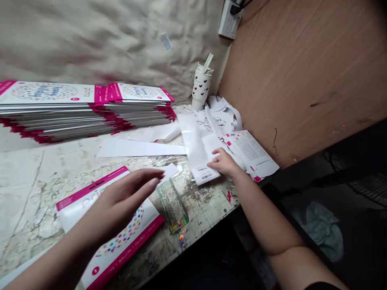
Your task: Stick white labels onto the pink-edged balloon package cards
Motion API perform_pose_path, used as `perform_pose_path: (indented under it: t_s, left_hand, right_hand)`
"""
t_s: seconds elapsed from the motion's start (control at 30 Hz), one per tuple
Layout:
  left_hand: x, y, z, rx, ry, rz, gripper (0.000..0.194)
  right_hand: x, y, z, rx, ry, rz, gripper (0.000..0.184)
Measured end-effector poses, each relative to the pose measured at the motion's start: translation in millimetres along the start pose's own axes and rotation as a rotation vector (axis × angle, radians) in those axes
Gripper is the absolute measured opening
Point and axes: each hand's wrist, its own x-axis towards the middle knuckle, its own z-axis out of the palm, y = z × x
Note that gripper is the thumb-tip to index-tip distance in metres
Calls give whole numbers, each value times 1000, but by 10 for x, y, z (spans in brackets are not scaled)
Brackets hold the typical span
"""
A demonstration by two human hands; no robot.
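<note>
My left hand (127,201) hovers over a flat white and pink printed package (121,237) with coloured dots. Its fingers are stretched out and the thumb stands apart from them. Just beyond its fingertips lies a small white paper slip (169,173); I cannot make out whether they touch. On the right, my right hand (226,163) is at a long white strip with barcode labels (205,173). Its thumb and forefinger are apart over the white paper, the other fingers partly hidden.
Stacked white and pink packages (60,108) line the wall at back left. A white tumbler with hearts (201,86) stands in the corner beside paper scraps (223,110). A printed sheet (254,153) lies by the wooden panel (302,80). The worn table's front edge (193,241) runs diagonally.
</note>
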Motion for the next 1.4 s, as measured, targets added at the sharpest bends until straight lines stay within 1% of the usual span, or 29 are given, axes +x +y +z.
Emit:
perform_pose_path:
  t_s: [0.03,0.07,0.13,0.17,0.2,0.27,0.3,0.37,0.43,0.5,0.53,0.63,0.67,0.73,0.77,0.9,1.03,1.1,1.13,1.17,1.2,1.27,1.3,1.33,1.37,1.4]
  left_hand:
    - [200,95,192,-76,-85,-109,43]
    - [381,155,363,-153,-34,-201,49]
    - [673,195,627,-332,-10,-379,53]
    - [785,194,723,-437,-38,-447,51]
    - [877,191,799,-536,-97,-491,45]
    - [1012,195,907,-680,-211,-504,31]
    - [1060,205,944,-715,-235,-487,26]
    - [1126,232,1000,-728,-246,-464,23]
    - [1161,252,1043,-730,-256,-457,26]
    - [1171,255,1085,-730,-221,-429,25]
    - [1170,250,1106,-731,-195,-412,24]
    - [1159,218,1157,-737,-134,-398,19]
    - [1157,206,1167,-739,-117,-398,19]
    - [1158,188,1172,-744,-90,-397,18]
    - [1160,185,1170,-745,-85,-396,19]
    - [1145,217,1162,-736,-111,-397,23]
    - [1113,262,1211,-701,-102,-408,20]
    - [1151,253,1250,-661,-89,-416,18]
    - [1196,238,1262,-630,-83,-425,17]
    - [1259,217,1264,-592,-76,-435,17]
    - [1335,195,1248,-546,-69,-447,17]
    - [1490,158,1133,-433,-56,-469,23]
    - [1546,151,1022,-366,-42,-473,29]
    - [1568,153,872,-298,-18,-470,33]
    - [1548,165,684,-243,18,-466,34]
    - [1477,182,464,-155,64,-443,33]
  right_hand:
    - [7,-31,69,128,-11,-60,48]
    - [7,-78,119,258,-10,-127,47]
    - [-15,-191,152,465,16,-281,42]
    - [-33,-243,140,519,22,-358,40]
    - [-52,-285,119,538,12,-428,37]
    - [-85,-331,64,510,-48,-526,32]
    - [-97,-336,37,478,-85,-550,30]
    - [-118,-327,-9,399,-129,-556,32]
    - [-143,-318,-49,275,-101,-545,32]
    - [-183,-326,-82,105,-19,-570,27]
    - [-208,-336,-96,17,26,-604,23]
    - [-295,-366,-127,-211,173,-778,7]
    - [-322,-371,-135,-279,228,-845,5]
    - [-365,-368,-152,-396,333,-956,11]
    - [-378,-362,-161,-440,375,-986,12]
    - [-361,-302,-165,-550,482,-1009,23]
    - [-352,-227,-82,-601,555,-1049,16]
    - [-436,-230,-51,-563,568,-1024,16]
    - [-508,-248,-51,-529,536,-1000,16]
    - [-596,-275,-63,-476,453,-982,14]
    - [-692,-310,-84,-405,305,-975,11]
    - [-865,-385,-134,-171,-90,-956,7]
    - [-919,-420,-146,-22,-260,-933,15]
    - [-941,-455,-137,114,-365,-889,31]
    - [-927,-489,-100,206,-394,-825,50]
    - [-878,-526,-33,240,-367,-756,66]
